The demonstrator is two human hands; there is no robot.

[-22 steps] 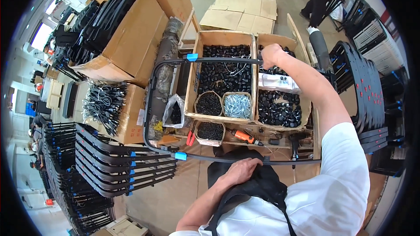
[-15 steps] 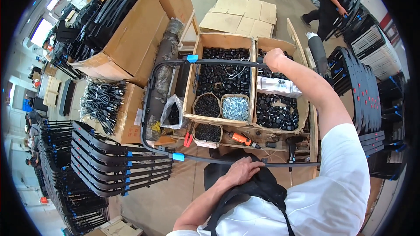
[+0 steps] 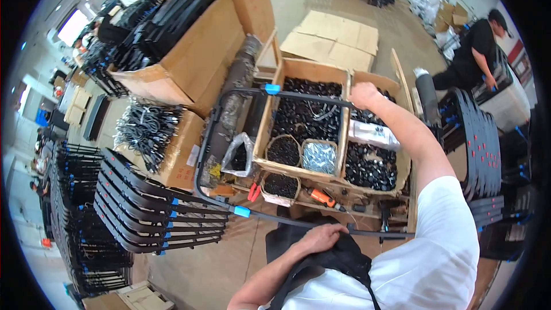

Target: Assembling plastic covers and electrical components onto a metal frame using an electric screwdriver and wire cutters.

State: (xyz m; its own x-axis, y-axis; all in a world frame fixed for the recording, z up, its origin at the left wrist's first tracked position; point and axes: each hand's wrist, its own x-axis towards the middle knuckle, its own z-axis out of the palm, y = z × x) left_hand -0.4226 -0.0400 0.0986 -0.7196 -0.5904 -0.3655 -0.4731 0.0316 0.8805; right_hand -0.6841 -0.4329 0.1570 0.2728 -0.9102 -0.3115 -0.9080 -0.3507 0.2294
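Note:
A black U-shaped tube frame with blue pieces on its two long bars lies across the wooden parts boxes, its bend at the left. My right hand is closed at the far bar's end, above the right-hand box; what its fingertips cover is hidden. Close to my body, my left hand rests with curled fingers on the near bar, against my black apron. Beneath the frame, a wooden box holds black plastic caps, small black parts and silver screws.
An orange power driver, red-handled pliers and a black driver lie along the near bench edge. Stacked black frames stand left, and more right. A co-worker handles frames at the far right.
The view has shifted, so the bench sits lower and further right in the picture. Both hands keep their places on the tube frame. The co-worker is now bent lower over the frames.

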